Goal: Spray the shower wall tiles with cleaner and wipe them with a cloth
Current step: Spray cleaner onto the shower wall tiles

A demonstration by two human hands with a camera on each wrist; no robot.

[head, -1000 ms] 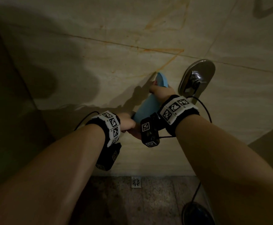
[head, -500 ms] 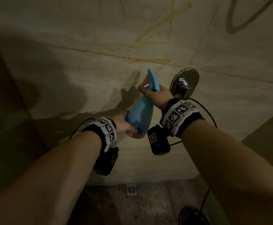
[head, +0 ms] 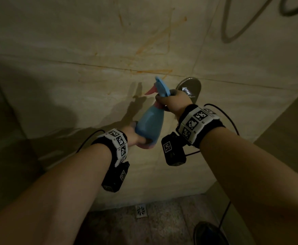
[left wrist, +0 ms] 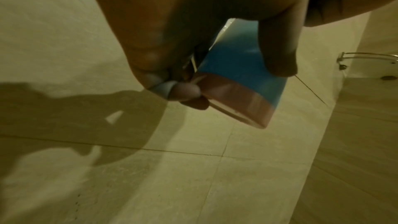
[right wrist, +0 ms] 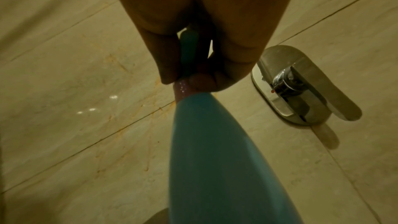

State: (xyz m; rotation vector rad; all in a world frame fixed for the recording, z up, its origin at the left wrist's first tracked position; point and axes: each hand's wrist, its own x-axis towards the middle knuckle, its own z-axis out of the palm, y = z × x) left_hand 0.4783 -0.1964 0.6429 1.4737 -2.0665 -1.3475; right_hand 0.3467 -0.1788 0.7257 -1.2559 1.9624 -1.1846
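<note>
A blue spray bottle [head: 150, 122] with a pink trigger [head: 149, 91] points up and left at the beige wall tiles [head: 91, 85], which carry orange streaks [head: 153, 71]. My right hand [head: 173, 101] grips the bottle's neck just under the spray head; in the right wrist view its fingers wrap the neck above the blue body [right wrist: 211, 142]. My left hand [head: 135, 137] holds the base, with fingers and thumb curled round the pink-bottomed end [left wrist: 237, 77]. No cloth is in view.
A chrome mixer valve [head: 190, 87] sits on the wall right behind my right hand, also plain in the right wrist view as the mixer valve [right wrist: 297, 88]. A hose loop [head: 233, 23] hangs upper right. Below lie the floor drain [head: 141, 210] and a dark round object [head: 208, 234].
Both hands have lifted the bottle up the wall and tilted it more upright. The nozzle now sits just below the stained grout line.
</note>
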